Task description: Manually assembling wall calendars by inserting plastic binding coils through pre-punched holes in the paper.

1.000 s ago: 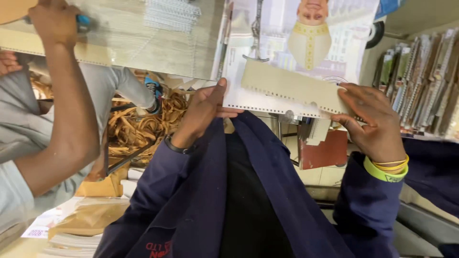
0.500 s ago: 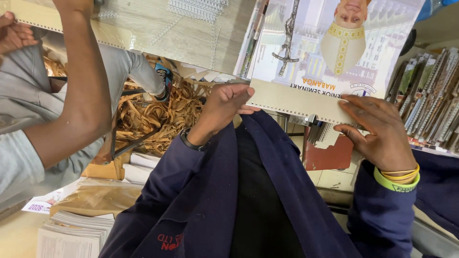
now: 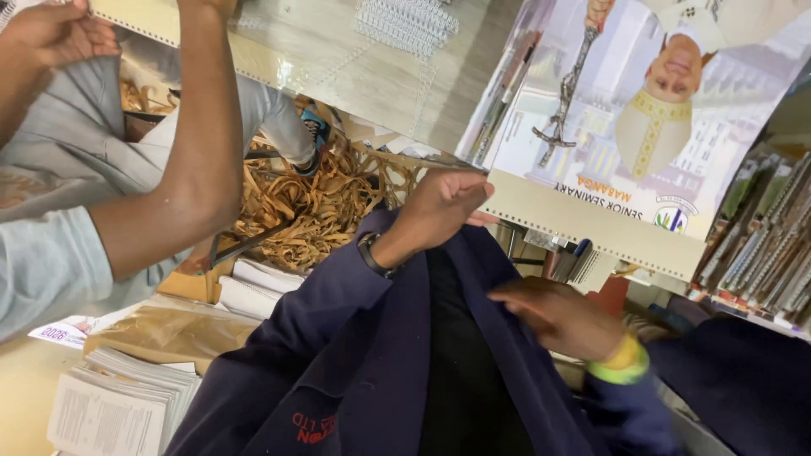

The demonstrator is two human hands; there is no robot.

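Note:
A large printed calendar sheet (image 3: 642,127) with a punched cream bottom edge is held up in front of me. My left hand (image 3: 443,203), with a dark watch on its wrist, pinches the sheet's lower left corner. My right hand (image 3: 557,317), wearing yellow and green wristbands, is off the sheet and hangs blurred in front of my dark blue jacket, fingers spread with nothing in them.
A co-worker's bare arm (image 3: 198,160) and grey sleeve reach in at the left over a clear plastic sheet (image 3: 338,59) carrying white wire binding coils (image 3: 405,24). A heap of brown strips (image 3: 312,203) lies below. Paper stacks (image 3: 118,405) and a brown envelope (image 3: 165,333) sit at lower left.
My right hand has let go of the calendar's right edge and dropped down toward my chest. The calendar has swung up and to the right, held by my left hand alone.

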